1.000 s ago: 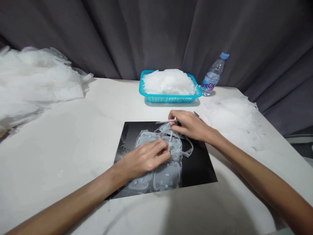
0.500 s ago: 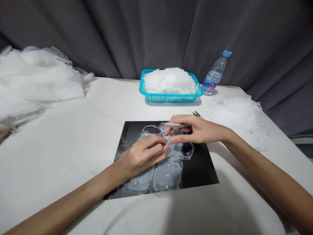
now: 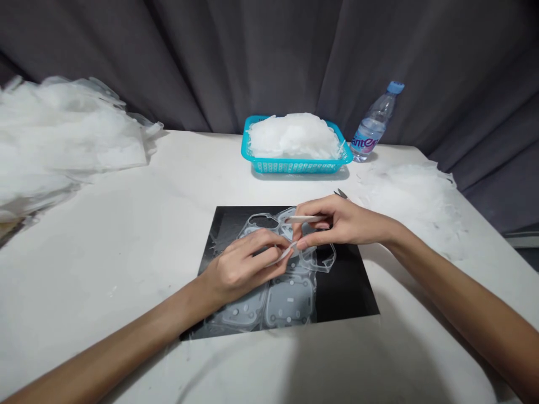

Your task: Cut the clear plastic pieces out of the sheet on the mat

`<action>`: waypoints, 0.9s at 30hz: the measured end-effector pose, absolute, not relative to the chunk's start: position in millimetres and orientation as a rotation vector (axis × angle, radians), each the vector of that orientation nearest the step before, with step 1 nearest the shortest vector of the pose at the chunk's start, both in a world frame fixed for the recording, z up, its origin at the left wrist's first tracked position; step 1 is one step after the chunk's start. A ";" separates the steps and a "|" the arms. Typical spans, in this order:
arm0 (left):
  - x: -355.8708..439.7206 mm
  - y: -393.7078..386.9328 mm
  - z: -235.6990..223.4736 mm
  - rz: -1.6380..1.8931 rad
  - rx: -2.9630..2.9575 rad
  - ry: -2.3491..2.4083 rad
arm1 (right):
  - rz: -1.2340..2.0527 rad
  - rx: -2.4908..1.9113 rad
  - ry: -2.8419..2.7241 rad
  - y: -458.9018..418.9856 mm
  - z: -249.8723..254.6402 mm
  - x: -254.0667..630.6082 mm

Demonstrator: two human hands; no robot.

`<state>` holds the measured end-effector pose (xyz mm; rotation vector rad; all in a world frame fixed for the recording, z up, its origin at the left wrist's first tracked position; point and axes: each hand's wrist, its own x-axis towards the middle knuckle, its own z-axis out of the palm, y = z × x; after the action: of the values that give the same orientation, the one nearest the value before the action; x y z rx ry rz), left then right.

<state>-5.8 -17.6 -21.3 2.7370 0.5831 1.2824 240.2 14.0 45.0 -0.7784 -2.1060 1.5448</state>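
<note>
Left hand: we hold our left hand [image 3: 250, 259] low over the black mat, fingers curled, pinching a thin pale piece [image 3: 286, 255]; the fingers hide much of this piece, so we cannot make out its full outline
Right hand: we bring the thumb and bent forefinger of our right hand [image 3: 337, 221] together at the far end of the same piece; a slim white tool [image 3: 305, 219] lies across the fingers, its right end lost to us behind them
Pale piece: we find it between the two hands, above the grey moulded sheets [image 3: 289, 303]; whether it touches them we cannot tell
Moulded sheets: we see them on the black mat [image 3: 343, 286], their upper left part covered by our left hand and wrist; a clear cut-out frame [image 3: 322, 265] lies beside them, partly under our right hand
Scissors: we see only the dark tips of what look like scissors [image 3: 341, 194] beyond our right hand, which hides the rest
Basket: we see a turquoise basket [image 3: 301, 167] heaped with white pieces [image 3: 295, 134], too merged to count; a labelled bottle [image 3: 370, 132] stands just beside it
Piles: we have a large white heap [image 3: 63, 132] at left, cut off by the view's edge, and a blurred, flatter pile [image 3: 406, 196] at right
</note>
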 end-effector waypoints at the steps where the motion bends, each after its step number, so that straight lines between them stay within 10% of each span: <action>1: -6.2 -17.6 -22.0 1.275 2.736 0.588 | 1.548 -0.781 -2.105 13.9 45.4 240.0; 27: -6.0 -2.5 -11.5 0.980 2.076 0.979 | 1.508 -0.839 -2.128 20.2 23.6 238.9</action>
<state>-6.0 -2.5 -11.5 2.0761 0.9788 0.9795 238.9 20.2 23.6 -0.8385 -2.1279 1.5077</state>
